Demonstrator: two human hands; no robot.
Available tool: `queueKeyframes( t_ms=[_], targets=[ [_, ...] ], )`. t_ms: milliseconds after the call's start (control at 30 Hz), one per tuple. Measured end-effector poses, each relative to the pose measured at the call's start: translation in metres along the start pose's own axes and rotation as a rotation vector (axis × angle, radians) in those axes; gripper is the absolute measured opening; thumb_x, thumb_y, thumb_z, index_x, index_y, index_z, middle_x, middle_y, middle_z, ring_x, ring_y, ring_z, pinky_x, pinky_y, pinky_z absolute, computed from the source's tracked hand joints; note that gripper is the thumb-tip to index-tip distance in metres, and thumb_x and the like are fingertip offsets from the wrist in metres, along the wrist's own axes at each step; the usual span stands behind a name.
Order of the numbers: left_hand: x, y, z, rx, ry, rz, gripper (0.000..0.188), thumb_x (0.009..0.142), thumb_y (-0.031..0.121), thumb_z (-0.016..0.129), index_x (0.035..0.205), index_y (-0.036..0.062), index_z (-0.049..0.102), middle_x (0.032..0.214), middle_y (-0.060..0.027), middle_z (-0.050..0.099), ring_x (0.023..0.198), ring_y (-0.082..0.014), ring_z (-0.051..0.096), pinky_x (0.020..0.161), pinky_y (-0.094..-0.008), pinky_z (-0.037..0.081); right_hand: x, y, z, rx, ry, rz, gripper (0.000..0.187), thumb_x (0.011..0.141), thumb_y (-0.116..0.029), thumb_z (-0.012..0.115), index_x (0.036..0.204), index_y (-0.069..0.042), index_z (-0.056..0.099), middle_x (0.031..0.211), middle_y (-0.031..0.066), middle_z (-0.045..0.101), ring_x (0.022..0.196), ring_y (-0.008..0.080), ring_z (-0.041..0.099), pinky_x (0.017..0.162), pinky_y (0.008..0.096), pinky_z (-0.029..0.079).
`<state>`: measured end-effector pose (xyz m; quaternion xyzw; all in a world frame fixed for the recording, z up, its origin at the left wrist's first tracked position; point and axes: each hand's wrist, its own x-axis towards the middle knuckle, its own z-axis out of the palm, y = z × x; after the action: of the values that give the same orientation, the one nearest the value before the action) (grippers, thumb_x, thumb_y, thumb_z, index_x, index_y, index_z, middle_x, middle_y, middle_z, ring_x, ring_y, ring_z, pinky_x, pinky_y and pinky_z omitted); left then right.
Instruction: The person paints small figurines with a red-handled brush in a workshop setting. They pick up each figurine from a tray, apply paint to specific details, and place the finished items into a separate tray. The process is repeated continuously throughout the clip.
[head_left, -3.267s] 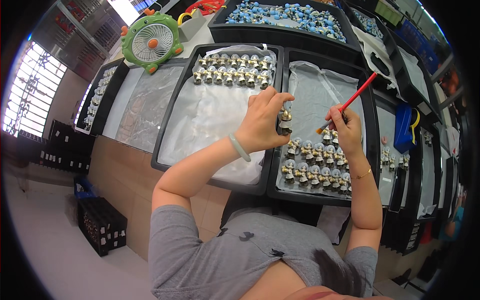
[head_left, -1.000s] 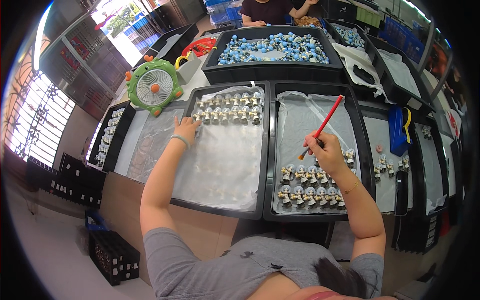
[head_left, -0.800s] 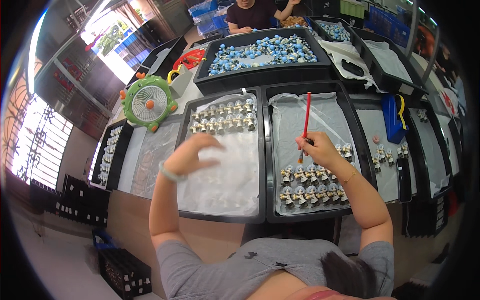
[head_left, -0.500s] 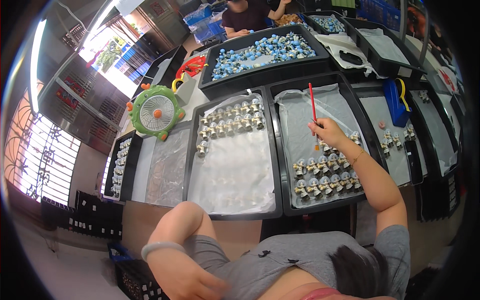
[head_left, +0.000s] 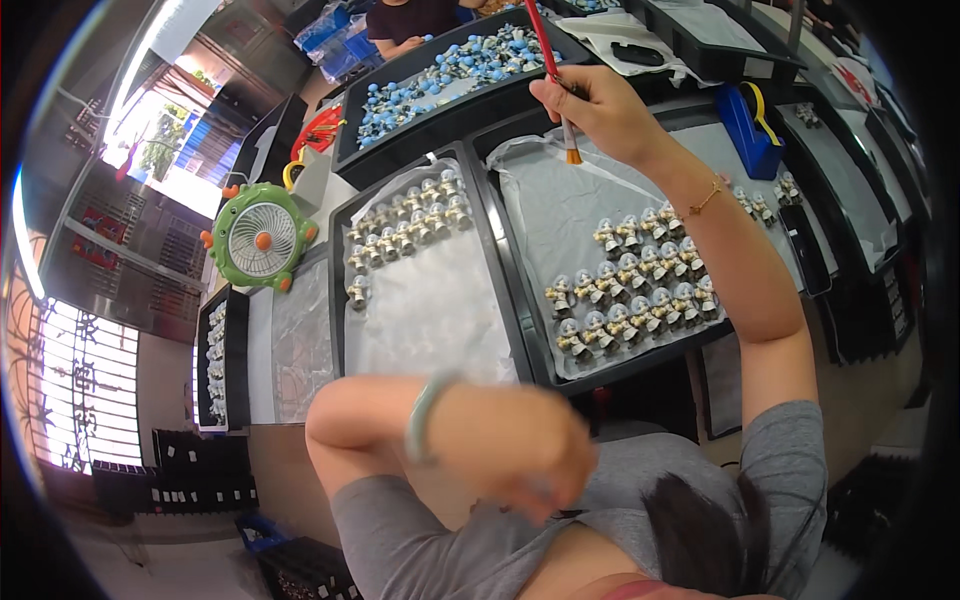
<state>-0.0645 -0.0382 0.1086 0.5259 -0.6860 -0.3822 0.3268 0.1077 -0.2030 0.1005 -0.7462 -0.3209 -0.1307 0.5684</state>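
My right hand (head_left: 603,112) is closed round a slim paintbrush (head_left: 544,42) with a red handle, its bristle tip pointing down. It is above the far end of the right-hand black tray (head_left: 545,355), which is lined with thin white sheeting. Rows of small white-and-gold figurines (head_left: 620,318) with pale domed heads stand in this tray's near part. My left hand (head_left: 520,440), with a pale bangle at the wrist, is in front of my chest. Motion smears its fingers, so I cannot tell whether it holds anything.
Left of it, another lined tray (head_left: 420,330) has figurines along its far side. A green fan (head_left: 262,238) stands farther left. Behind are a deep bin (head_left: 345,150) of blue-and-white pieces, a blue tape dispenser (head_left: 745,135) and a person (head_left: 405,25) across the table.
My left hand has risen from low at my side to in front of my chest. My right hand has moved up and away with the paintbrush. The whole view has shifted.
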Motion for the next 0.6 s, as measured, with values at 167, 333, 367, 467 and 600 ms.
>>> queueKeyframes(
  t_ms=[167,333,367,467,600],
  targets=[
    [0.014,-0.155,-0.063,0.623,0.447,-0.765,0.014,0.075,0.019,0.05,0.083,0.0095,0.056,0.084,-0.0119,0.054,0.077,-0.0295,0.054,0.068,-0.0393,0.043,-0.055,0.084,-0.005,-0.104,0.005,0.266,0.032,0.081,-0.032,0.052,0.075,-0.001,0.059,0.049,0.01,0.053,0.041,0.0167,0.054,0.046,0.0311,0.042],
    [0.015,-0.254,-0.086,0.678,0.665,-1.044,0.043,0.071,0.025,0.057,0.11,0.0103,0.047,0.098,-0.0155,0.055,0.09,-0.0323,0.054,0.075,-0.0399,0.044,-0.063,0.103,-0.011,-0.425,-0.018,0.224,0.028,0.076,-0.03,0.055,0.074,-0.003,0.06,0.065,0.0165,0.057,0.062,0.0334,0.055,0.057,0.0395,0.042],
    [0.016,-0.261,-0.089,0.572,0.616,-1.046,0.044,0.071,0.026,0.058,0.111,0.0092,0.047,0.098,-0.0164,0.055,0.091,-0.033,0.054,0.076,-0.0401,0.043,-0.063,0.101,-0.01,-0.386,0.013,0.231,0.028,0.076,-0.03,0.055,0.073,-0.003,0.059,0.064,0.017,0.057,0.061,0.0336,0.055,0.056,0.0396,0.041],
    [0.018,-0.267,-0.099,0.307,0.479,-1.024,0.045,0.072,0.027,0.058,0.111,0.0065,0.047,0.098,-0.019,0.054,0.093,-0.0339,0.053,0.078,-0.0402,0.043,-0.062,0.092,-0.009,-0.288,0.077,0.209,0.03,0.076,-0.03,0.055,0.07,-0.001,0.058,0.062,0.0183,0.055,0.059,0.0345,0.053,0.054,0.0394,0.04],
    [0.006,-0.253,-0.105,0.239,0.424,-0.955,0.041,0.074,0.023,0.057,0.11,0.0049,0.047,0.097,-0.0199,0.054,0.09,-0.0313,0.054,0.077,-0.0383,0.043,-0.062,0.077,-0.006,-0.187,0.04,0.194,0.033,0.078,-0.03,0.054,0.069,0.001,0.058,0.053,0.0145,0.053,0.048,0.0239,0.053,0.048,0.0343,0.037]
  ],
)
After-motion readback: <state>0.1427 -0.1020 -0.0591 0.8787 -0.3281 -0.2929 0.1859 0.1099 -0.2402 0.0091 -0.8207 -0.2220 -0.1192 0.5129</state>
